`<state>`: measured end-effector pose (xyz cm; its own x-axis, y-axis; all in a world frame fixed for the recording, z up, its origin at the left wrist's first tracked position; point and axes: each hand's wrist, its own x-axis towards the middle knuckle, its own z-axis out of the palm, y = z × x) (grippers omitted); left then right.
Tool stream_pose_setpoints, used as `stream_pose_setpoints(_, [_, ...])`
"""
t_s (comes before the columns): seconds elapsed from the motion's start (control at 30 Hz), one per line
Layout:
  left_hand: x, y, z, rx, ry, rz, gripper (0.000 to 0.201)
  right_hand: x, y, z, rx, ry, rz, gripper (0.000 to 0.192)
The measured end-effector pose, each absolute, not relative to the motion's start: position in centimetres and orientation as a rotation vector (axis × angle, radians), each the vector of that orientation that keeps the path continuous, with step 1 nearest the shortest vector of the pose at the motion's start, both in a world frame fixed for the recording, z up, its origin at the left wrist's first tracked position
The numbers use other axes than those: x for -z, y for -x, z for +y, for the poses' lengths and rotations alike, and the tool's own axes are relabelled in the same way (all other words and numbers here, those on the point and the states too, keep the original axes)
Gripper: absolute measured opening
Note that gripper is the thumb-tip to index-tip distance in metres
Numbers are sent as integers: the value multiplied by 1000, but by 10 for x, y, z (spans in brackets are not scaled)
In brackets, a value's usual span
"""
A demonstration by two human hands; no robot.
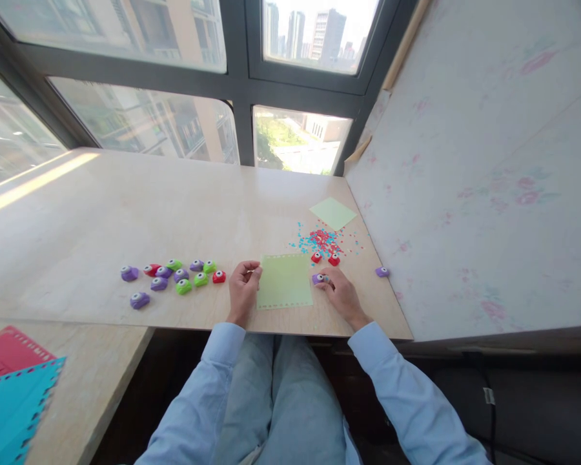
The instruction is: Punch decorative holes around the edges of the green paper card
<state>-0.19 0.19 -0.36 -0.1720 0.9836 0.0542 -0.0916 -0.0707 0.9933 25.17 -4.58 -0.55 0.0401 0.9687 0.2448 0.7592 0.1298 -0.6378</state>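
Observation:
A light green sheet of paper lies on the table in front of me, with small holes along its top and bottom edges. My left hand has its fingers closed at the sheet's left edge, thumb and forefinger pinching it. At the right edge, my right hand grips a small purple craft punch. Whether that punch sits over the paper's edge I cannot tell. Two red craft punches, one of them the right-hand one, stand just beyond my right hand.
Red and blue paper bits are scattered beyond the sheet, near another green sheet. Several purple, green and red punches stand left. A purple punch is by the wall. Punched blue paper and red paper lie lower left.

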Motion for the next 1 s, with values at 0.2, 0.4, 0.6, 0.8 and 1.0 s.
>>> stream_pose_setpoints(0.2, [5, 2, 1, -1403, -1114, 1233, 24, 5, -252, -35, -392, 1688, -1790, 21])
stream_pose_setpoints(0.4, [4, 2, 0, -1392, -1145, 1271, 24, 6, -253, -33, -418, 1619, -1783, 22])
stream_pose_setpoints(0.6, [4, 1, 0, -1394, -1152, 1289, 23, 6, -254, -34, -429, 1592, -1792, 22])
stream_pose_setpoints(0.8, [4, 0, 0, -1394, -1152, 1259, 23, 10, -257, -34, -388, 1533, -1799, 24])
stream_pose_setpoints(1.0, [3, 0, -1, -1384, -1162, 1258, 23, 17, -259, -34, -329, 1449, -1805, 22])
